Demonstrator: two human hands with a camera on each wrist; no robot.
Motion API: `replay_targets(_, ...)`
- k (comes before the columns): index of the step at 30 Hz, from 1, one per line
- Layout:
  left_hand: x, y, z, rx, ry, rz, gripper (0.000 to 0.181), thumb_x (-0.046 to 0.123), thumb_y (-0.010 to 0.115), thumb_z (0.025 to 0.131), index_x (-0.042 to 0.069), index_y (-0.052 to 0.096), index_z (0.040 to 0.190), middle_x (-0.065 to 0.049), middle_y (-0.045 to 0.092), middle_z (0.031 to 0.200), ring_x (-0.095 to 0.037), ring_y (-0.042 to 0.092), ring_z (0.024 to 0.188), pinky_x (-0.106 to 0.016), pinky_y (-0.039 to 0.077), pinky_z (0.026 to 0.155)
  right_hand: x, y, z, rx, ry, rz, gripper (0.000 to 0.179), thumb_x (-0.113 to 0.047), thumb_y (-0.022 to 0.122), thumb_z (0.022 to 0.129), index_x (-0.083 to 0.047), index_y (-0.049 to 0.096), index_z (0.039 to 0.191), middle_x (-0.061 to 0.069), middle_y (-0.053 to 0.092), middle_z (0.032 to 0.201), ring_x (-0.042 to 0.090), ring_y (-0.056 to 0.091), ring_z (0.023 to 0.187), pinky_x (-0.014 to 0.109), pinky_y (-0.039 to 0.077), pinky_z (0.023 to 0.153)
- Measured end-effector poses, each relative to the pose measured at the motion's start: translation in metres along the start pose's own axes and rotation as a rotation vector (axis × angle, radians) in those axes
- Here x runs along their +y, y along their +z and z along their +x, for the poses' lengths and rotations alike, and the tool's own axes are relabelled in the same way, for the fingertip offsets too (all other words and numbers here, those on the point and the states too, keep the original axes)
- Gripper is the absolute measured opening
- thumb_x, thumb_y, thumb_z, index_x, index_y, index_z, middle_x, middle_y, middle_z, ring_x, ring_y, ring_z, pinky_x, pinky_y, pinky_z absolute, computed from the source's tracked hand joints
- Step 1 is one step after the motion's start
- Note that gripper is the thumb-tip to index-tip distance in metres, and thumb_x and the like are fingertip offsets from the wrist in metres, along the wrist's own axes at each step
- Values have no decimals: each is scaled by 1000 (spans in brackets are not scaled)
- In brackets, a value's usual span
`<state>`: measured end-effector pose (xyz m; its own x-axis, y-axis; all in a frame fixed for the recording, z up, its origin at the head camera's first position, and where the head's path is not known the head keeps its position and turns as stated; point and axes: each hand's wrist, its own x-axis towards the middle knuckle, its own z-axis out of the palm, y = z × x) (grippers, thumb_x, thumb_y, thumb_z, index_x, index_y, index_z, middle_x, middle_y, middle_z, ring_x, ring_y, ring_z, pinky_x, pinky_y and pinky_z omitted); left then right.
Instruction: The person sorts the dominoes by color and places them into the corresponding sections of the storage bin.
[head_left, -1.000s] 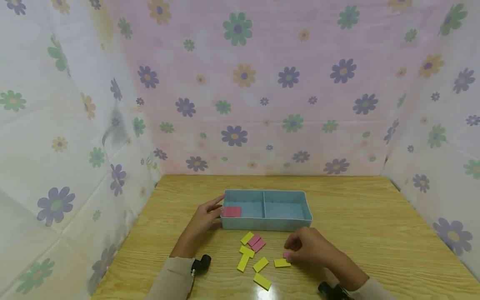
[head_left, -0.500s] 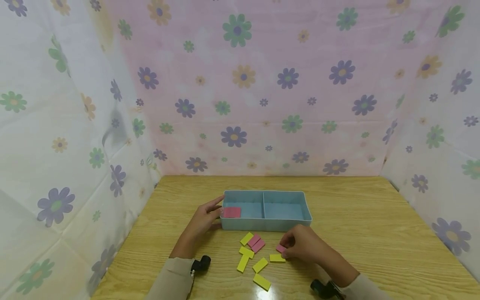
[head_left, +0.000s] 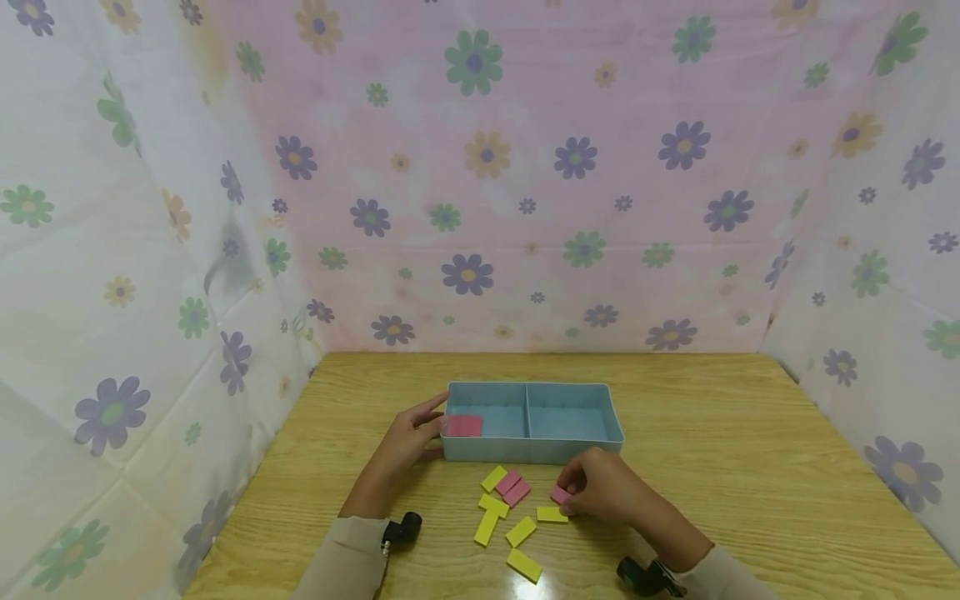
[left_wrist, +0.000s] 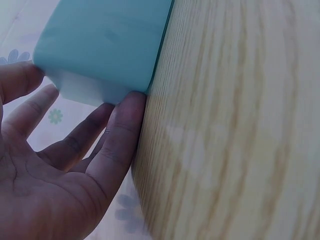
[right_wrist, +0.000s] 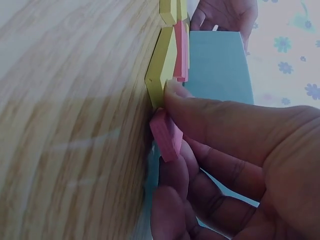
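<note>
A light-blue box (head_left: 517,450) with two compartments stands on the table. My left hand (head_left: 407,437) rests its spread fingertips against the box's left end wall, as the left wrist view shows. In front of the box, at its right, my right hand (head_left: 607,487) pinches a small pink block (right_wrist: 167,136) between thumb and fingers, low over the table. A yellow block (head_left: 552,515) lies right by that thumb. Pink blocks (head_left: 464,426) lie side by side in the left compartment; the right compartment holds nothing.
Two pink blocks (head_left: 516,492) and several yellow blocks (head_left: 524,565) are scattered on the wooden table (head_left: 712,433) before the box. Flowered cloth (head_left: 480,183) hangs behind and at both sides. Black wrist cameras (head_left: 405,528) are worn near the sleeves.
My right hand has shifted left and a little toward the box with the pink block; the yellow block beside it has slid the same way. The left hand has stayed put.
</note>
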<state>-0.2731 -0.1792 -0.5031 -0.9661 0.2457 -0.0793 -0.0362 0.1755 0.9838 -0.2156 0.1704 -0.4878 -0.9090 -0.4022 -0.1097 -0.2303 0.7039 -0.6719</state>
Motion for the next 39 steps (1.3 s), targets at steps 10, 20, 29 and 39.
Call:
replay_targets(10, 0, 0, 0, 6, 2, 1, 53, 17, 52, 109, 28, 43, 160, -21, 53, 151, -37, 63, 128, -51, 60, 93, -3, 0, 0, 13, 20, -11, 22, -15, 95, 72, -16, 79, 86, -6, 68, 81, 14, 61, 78, 28, 53, 65)
replay_targets(20, -3, 0, 0, 5, 6, -3, 52, 18, 54, 109, 28, 44, 159, -20, 53, 151, -38, 63, 127, -51, 60, 94, -3, 1, -2, 50, 38, -13, 23, -16, 96, 71, -15, 78, 85, -6, 67, 79, 12, 60, 76, 26, 51, 62)
replay_targets(29, -4, 0, 1, -3, 3, -14, 53, 18, 53, 109, 28, 43, 159, -20, 53, 151, -39, 62, 129, -52, 59, 95, -3, 1, 0, 10, 41, 88, 10, -10, 86, 80, -13, 80, 87, -5, 70, 74, 14, 64, 69, 29, 52, 58)
replay_targets(39, -4, 0, 1, 7, -3, -8, 52, 19, 54, 109, 29, 44, 159, -20, 53, 151, -37, 63, 128, -50, 60, 94, -13, -7, -3, 27, 12, 106, 7, -11, 80, 85, -9, 80, 91, -3, 73, 72, 14, 69, 67, 30, 55, 60)
